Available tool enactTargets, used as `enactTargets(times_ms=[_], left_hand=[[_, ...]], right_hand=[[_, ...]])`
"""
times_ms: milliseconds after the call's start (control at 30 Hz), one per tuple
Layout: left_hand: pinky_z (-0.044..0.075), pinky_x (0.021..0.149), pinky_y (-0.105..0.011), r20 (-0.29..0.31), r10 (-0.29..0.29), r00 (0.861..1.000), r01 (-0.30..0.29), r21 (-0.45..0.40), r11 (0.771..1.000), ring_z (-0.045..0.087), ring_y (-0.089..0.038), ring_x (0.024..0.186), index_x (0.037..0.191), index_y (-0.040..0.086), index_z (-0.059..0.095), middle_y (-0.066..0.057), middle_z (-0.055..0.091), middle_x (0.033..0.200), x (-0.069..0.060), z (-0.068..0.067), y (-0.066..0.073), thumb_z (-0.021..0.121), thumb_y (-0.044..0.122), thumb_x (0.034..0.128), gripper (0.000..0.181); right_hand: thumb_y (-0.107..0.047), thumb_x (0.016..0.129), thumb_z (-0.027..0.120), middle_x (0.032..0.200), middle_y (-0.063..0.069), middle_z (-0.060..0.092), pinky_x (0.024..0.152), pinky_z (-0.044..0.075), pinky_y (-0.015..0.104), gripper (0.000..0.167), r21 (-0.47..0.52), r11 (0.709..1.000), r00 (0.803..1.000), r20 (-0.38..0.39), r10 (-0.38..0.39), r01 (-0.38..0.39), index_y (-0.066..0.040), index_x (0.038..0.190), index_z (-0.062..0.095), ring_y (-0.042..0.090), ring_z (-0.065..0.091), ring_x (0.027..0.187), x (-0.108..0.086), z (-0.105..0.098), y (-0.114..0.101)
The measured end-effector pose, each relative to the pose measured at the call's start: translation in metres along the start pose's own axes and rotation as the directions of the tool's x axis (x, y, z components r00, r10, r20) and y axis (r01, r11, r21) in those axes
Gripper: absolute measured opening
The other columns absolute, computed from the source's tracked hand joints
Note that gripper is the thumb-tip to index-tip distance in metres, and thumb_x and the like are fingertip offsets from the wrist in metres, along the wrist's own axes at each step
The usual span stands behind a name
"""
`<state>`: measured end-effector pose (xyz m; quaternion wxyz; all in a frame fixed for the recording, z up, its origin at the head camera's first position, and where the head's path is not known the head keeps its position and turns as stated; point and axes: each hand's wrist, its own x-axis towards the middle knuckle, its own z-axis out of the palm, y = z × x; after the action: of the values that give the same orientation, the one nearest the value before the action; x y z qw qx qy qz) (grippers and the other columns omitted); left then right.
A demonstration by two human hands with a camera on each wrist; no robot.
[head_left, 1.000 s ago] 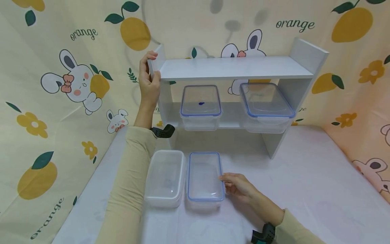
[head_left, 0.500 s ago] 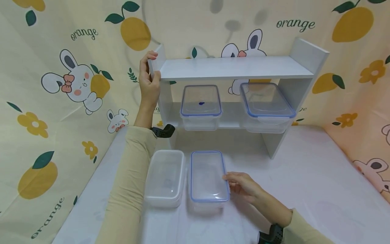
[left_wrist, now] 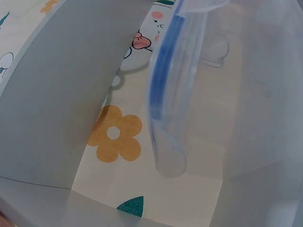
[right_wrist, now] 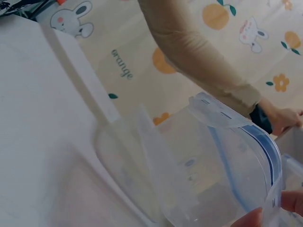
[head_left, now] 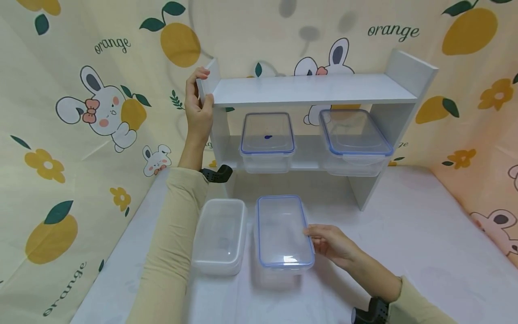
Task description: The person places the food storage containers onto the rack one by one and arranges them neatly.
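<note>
My left hand [head_left: 198, 108] grips the upper left side panel of a white two-tier shelf [head_left: 315, 90], thumb in front and fingers behind. In front of the shelf, my right hand [head_left: 333, 245] pinches the right edge of a clear food container [head_left: 283, 231] with a blue-edged lid. This container appears raised off the table, its shadow falling below it. In the right wrist view, thumb and fingertips [right_wrist: 251, 218] hold the rim of the container [right_wrist: 236, 156]. Left of it stands another clear container [head_left: 220, 234] with a whitish lid, apart from both hands.
Two more blue-edged containers stand on the shelf's lower board, a left one [head_left: 267, 139] and a right one [head_left: 358, 139]; both jut past its front edge. The shelf stands on a white-covered table [head_left: 425, 252]. Patterned cloth [head_left: 101, 180] surrounds the back and sides.
My right hand has moved the blue-edged container rightward and up, widening the gap from the whitish-lidded one. The left hand has stayed on the shelf panel.
</note>
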<state>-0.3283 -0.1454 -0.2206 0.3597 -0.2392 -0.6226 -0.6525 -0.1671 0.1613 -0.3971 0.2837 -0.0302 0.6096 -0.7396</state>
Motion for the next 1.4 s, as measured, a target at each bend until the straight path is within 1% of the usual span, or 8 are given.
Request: enactTargets(times_ms=[133, 200, 533, 667, 833, 933, 1167, 1400], left_hand=[[0.024, 0.123, -0.033, 0.006, -0.005, 1.0, 0.005, 0.011, 1.0, 0.031, -0.017, 0.145, 0.116, 0.006, 0.045, -0.023, 0.042, 0.142, -0.004, 0.003, 0.012, 0.036, -0.012, 0.0855, 0.037], [0.025, 0.123, -0.032, 0.005, -0.01, 1.0, 0.01, 0.009, 1.0, 0.032, -0.017, 0.145, 0.115, 0.007, 0.045, -0.022, 0.042, 0.141, -0.004, 0.004, 0.013, 0.036, -0.012, 0.0854, 0.037], [0.027, 0.121, -0.029, -0.005, 0.014, 1.0, -0.014, 0.019, 1.0, 0.033, -0.012, 0.143, 0.117, 0.008, 0.045, -0.013, 0.045, 0.14, 0.003, -0.001, -0.012, 0.038, -0.011, 0.0856, 0.038], [0.028, 0.121, -0.029, -0.003, 0.036, 0.999, -0.036, 0.032, 0.999, 0.034, -0.012, 0.142, 0.118, 0.008, 0.045, -0.013, 0.046, 0.14, 0.002, -0.002, -0.012, 0.038, -0.01, 0.0859, 0.037], [0.025, 0.123, -0.034, 0.0, 0.007, 1.0, -0.007, 0.013, 1.0, 0.032, -0.015, 0.144, 0.118, 0.008, 0.045, -0.017, 0.043, 0.142, 0.002, 0.0, -0.009, 0.037, -0.011, 0.0854, 0.038], [0.025, 0.123, -0.033, 0.0, -0.003, 1.0, 0.003, 0.006, 1.0, 0.032, -0.015, 0.144, 0.118, 0.008, 0.045, -0.018, 0.042, 0.143, 0.003, -0.001, -0.01, 0.037, -0.012, 0.0853, 0.039], [0.028, 0.121, -0.032, -0.002, 0.028, 1.0, -0.028, 0.024, 0.999, 0.034, -0.013, 0.142, 0.118, 0.008, 0.045, -0.014, 0.045, 0.141, 0.003, -0.003, -0.012, 0.038, -0.011, 0.0863, 0.038], [0.028, 0.121, -0.032, -0.006, 0.033, 0.999, -0.033, 0.024, 0.999, 0.035, -0.012, 0.141, 0.117, 0.009, 0.046, -0.009, 0.047, 0.138, 0.004, -0.002, -0.014, 0.038, -0.01, 0.0863, 0.037]], right_hand=[[-0.014, 0.091, 0.056, 0.086, -0.009, 0.071, 0.074, 0.054, 0.016, 0.011, 0.023, 0.999, 0.999, 0.02, -0.029, 0.028, -0.015, 0.09, 0.067, 0.001, 0.067, 0.077, -0.002, -0.002, -0.002], [-0.013, 0.091, 0.056, 0.086, -0.009, 0.071, 0.073, 0.054, 0.016, 0.012, 0.032, 0.999, 0.999, 0.021, -0.036, 0.035, -0.015, 0.089, 0.067, 0.001, 0.068, 0.078, -0.003, -0.002, -0.002], [-0.014, 0.093, 0.053, 0.087, -0.01, 0.071, 0.074, 0.054, 0.016, 0.014, 0.031, 0.999, 0.997, 0.063, -0.044, 0.042, -0.016, 0.091, 0.067, 0.0, 0.068, 0.078, -0.011, -0.003, -0.01], [-0.013, 0.094, 0.052, 0.088, -0.01, 0.071, 0.075, 0.054, 0.015, 0.015, 0.025, 0.999, 0.995, 0.082, -0.048, 0.046, -0.015, 0.093, 0.067, 0.0, 0.068, 0.079, -0.013, -0.004, -0.014], [-0.014, 0.094, 0.051, 0.089, -0.01, 0.072, 0.076, 0.055, 0.017, 0.016, -0.004, 0.998, 0.993, 0.1, -0.06, 0.061, -0.015, 0.094, 0.067, 0.001, 0.069, 0.08, -0.016, -0.003, -0.02], [-0.014, 0.095, 0.05, 0.088, -0.011, 0.072, 0.077, 0.055, 0.018, 0.018, -0.02, 0.997, 0.991, 0.117, -0.07, 0.073, -0.017, 0.093, 0.068, 0.001, 0.069, 0.079, -0.018, -0.003, -0.023], [-0.015, 0.095, 0.048, 0.085, -0.012, 0.071, 0.076, 0.054, 0.019, 0.021, -0.04, 0.996, 0.987, 0.143, -0.076, 0.083, -0.019, 0.091, 0.069, 0.0, 0.067, 0.077, -0.02, -0.002, -0.03], [-0.017, 0.096, 0.046, 0.086, -0.012, 0.072, 0.082, 0.053, 0.022, 0.022, -0.067, 0.992, 0.982, 0.165, -0.096, 0.109, -0.019, 0.094, 0.068, 0.001, 0.069, 0.079, -0.024, -0.004, -0.04]])
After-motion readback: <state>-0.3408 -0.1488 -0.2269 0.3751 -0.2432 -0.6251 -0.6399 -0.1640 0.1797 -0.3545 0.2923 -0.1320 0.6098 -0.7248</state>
